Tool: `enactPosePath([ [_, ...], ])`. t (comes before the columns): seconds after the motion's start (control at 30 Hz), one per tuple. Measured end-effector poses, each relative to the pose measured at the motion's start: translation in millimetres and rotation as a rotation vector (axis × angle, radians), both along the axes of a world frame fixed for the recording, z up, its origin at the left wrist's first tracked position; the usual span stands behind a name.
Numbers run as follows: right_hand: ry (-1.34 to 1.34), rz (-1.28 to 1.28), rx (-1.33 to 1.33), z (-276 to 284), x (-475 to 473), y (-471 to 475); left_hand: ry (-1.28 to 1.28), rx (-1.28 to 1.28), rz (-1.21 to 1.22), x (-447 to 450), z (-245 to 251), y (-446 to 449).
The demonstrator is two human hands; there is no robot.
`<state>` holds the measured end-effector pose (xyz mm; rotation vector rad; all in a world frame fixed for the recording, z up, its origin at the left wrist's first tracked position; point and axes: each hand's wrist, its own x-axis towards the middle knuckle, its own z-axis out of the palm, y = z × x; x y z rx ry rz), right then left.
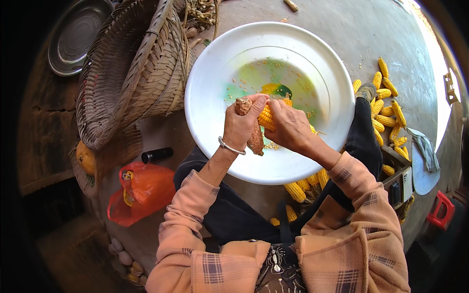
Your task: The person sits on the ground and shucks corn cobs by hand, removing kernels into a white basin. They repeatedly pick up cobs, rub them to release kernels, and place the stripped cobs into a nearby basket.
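Note:
Above a wide white basin [205,110], my left hand [242,121], with a metal bangle at the wrist, is closed around a bare reddish-brown corn cob [255,141]. Its ends stick out above and below the hand. My right hand [291,126] grips a yellow ear of corn [266,118], which lies between both hands and seems to touch the left fingers. Another ear, partly hidden behind the right hand, shows its tip. Loose kernels [272,145] are scattered over the basin's green and yellow patterned bottom. The basin sits across the lap.
A woven basket [157,69] stands left of the basin, near a metal tray [78,34], a black cylinder [157,155] and a red plastic bag [146,192]. Several corn ears [385,121] lie by the right foot, others below the basin [295,192]. A phone [407,184] rests at the right.

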<state>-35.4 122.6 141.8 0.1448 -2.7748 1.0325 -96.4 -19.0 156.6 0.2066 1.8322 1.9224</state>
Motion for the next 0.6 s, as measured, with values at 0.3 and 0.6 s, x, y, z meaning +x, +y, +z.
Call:
enactPosePath([
  [0.3, -0.476, 0.095, -0.459, -7, 0, 1, 0.315, -0.221, 0.071, 7, -22, 0],
  [0.6, -0.837, 0.124, -1.368, -4, -3, 4, 0.353, -0.142, 0.079, -19, -21, 3],
])
